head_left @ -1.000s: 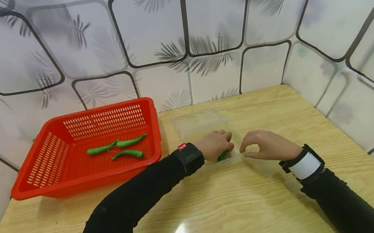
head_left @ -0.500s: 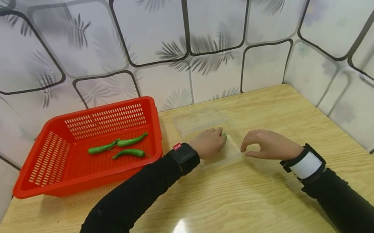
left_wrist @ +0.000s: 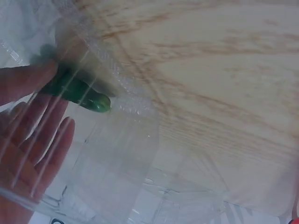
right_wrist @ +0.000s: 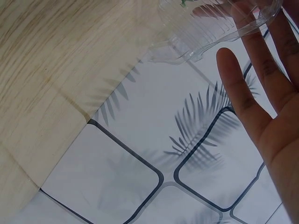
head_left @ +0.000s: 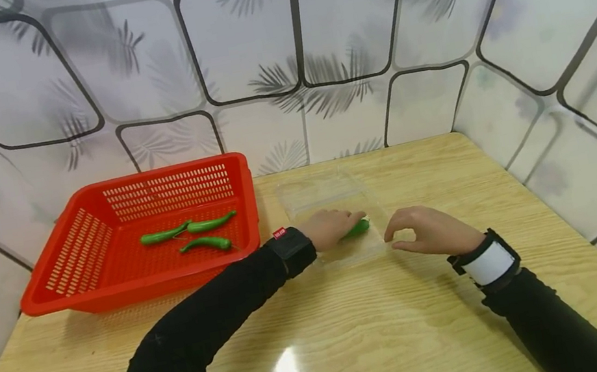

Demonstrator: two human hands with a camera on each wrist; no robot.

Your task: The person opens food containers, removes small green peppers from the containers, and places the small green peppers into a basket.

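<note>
A clear plastic clamshell box (head_left: pixel 329 191) lies opened on the table, its lid toward the wall. Over its near half, my left hand (head_left: pixel 332 228) holds a green chili pepper (head_left: pixel 361 227). In the left wrist view the thumb overlaps the pepper (left_wrist: pixel 77 91), and finger ends pass behind it, seen through the clear plastic. At the box's right side rests my right hand (head_left: pixel 430 231), fingers loosely bent and nothing gripped. Its thumb stands apart from the clear plastic rim (right_wrist: pixel 187 56) in the right wrist view, while other fingers overlap the rim; contact is hard to tell.
To the left stands a red slotted plastic basket (head_left: pixel 248 221), with several green chili peppers (head_left: pixel 210 224) on its bottom. The wooden table (head_left: pixel 359 334) meets a patterned wall (head_left: pixel 245 43) at the back and right.
My left hand first shifted away from me and then slightly back inside the box, turning the pepper, whose end now shows beyond the fingers. The right hand stays in place.
</note>
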